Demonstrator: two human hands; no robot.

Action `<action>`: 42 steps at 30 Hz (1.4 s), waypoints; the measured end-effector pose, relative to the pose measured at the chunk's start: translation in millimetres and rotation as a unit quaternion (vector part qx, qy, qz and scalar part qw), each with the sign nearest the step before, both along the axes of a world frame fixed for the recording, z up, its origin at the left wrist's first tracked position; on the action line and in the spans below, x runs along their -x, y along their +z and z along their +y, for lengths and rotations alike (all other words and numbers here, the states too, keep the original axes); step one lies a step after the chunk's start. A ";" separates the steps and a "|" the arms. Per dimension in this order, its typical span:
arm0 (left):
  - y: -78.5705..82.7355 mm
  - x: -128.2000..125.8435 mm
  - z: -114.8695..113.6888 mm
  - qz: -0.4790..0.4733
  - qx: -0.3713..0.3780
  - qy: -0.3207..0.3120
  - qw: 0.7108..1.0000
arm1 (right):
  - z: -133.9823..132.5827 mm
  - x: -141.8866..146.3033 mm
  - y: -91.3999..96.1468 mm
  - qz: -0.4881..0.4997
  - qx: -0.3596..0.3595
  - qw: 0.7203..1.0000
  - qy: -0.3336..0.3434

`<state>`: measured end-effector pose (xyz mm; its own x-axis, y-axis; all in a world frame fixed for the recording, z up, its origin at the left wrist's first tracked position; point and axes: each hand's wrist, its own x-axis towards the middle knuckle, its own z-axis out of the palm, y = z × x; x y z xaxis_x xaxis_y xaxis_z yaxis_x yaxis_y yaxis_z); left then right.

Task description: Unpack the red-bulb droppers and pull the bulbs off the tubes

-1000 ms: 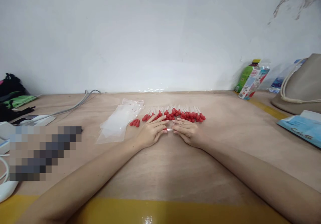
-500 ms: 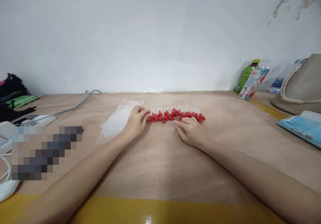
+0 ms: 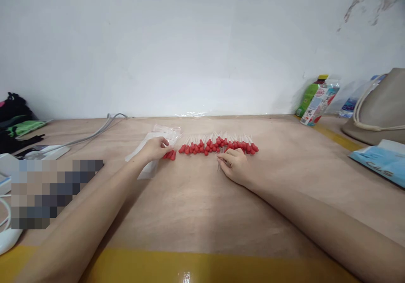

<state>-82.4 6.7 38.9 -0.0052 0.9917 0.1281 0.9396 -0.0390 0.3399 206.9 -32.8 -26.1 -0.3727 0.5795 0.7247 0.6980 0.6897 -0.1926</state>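
Observation:
A row of droppers with red rubber bulbs and clear tubes (image 3: 207, 145) lies across the middle of the table, bulbs toward me. At its left, my left hand (image 3: 155, 148) is closed on a few droppers (image 3: 171, 155), their red bulbs showing under the fingertips. Beneath that hand are flat clear zip bags (image 3: 148, 171). My right hand (image 3: 236, 164) rests at the near side of the row, fingers pinched around thin clear tubes (image 3: 219, 167); whether red bulbs belong to these tubes is hidden by the hand.
Two bottles (image 3: 319, 101) and a beige hat (image 3: 379, 110) stand at the back right, with a blue packet (image 3: 381, 162) nearer. A grey cable (image 3: 85, 139), black cloth items (image 3: 15, 110) and white devices are on the left. Yellow tape (image 3: 190, 266) runs along the front edge.
My left hand has moved left, away from the row's left end and over the bags, with a few droppers. The bags have shifted beneath it. My right hand has hardly moved.

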 end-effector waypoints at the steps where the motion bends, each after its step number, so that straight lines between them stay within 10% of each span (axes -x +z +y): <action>1: -1.0 -4.0 -1.3 0.022 -0.052 -0.011 0.998 | -1.2 0.3 0.7 -0.011 0.001 1.000 0.007; 5: -8.0 -38.4 -11.8 0.076 -0.243 -0.183 0.949 | -8.4 0.0 7.7 -0.053 0.029 0.998 0.030; 12: -35.6 -94.6 1.7 0.201 -0.235 -0.341 0.888 | -12.6 -3.6 17.3 -0.127 0.071 0.988 0.052; 26: -37.9 -98.9 22.8 0.175 -0.209 -0.328 0.905 | -9.0 -8.3 17.7 -0.163 0.077 0.982 0.049; 34: -27.5 -113.6 20.8 0.028 -0.221 -0.130 0.966 | -3.8 -11.8 9.6 -0.017 0.075 0.997 0.019; 42: -21.6 -130.3 29.1 0.041 -0.190 -0.096 0.976 | 2.1 -13.4 5.9 0.062 0.038 0.997 -0.010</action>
